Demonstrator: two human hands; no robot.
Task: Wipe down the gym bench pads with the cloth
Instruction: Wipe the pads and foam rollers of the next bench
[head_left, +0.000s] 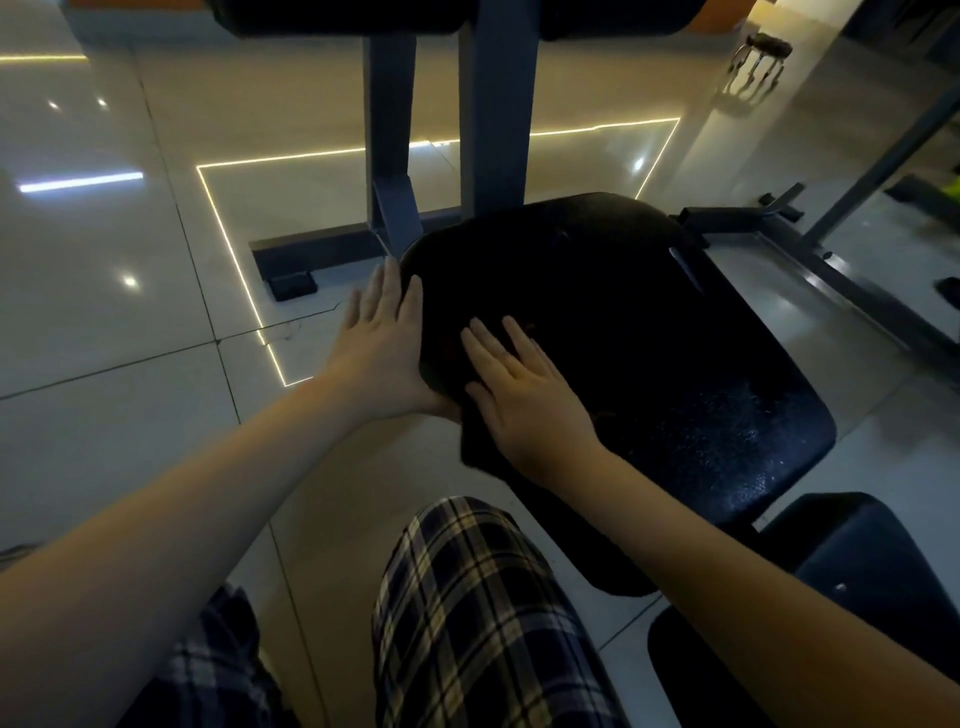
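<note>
The dark, limp wiping cloth is lying on the near left corner of the black padded vinyl seat pad, with its near end hanging off the pad's edge. The cloth is hard to tell from the pad in this dim light, so its full outline cannot be confirmed.

Judgement: the step in hand is the wipe across this seat pad. To do it well, the palm should be bearing evenly on the cloth and travelling in overlapping passes from the left rim to the right. The speckled near right area of the pad needs the same attention. The loose hanging end should be gathered under the palm, as it may drag or slip off.

The right hand is lying flat on the cloth, fingers straight and slightly spread, pressing rather than gripping. The left hand is resting flat along the pad's left edge with fingers straight and together, seemingly steadying it. Its thumb is not showing.

A second black pad is sitting just beside the seat pad at the near right. Grey steel uprights are rising behind the seat pad from the glossy tiled floor.
</note>
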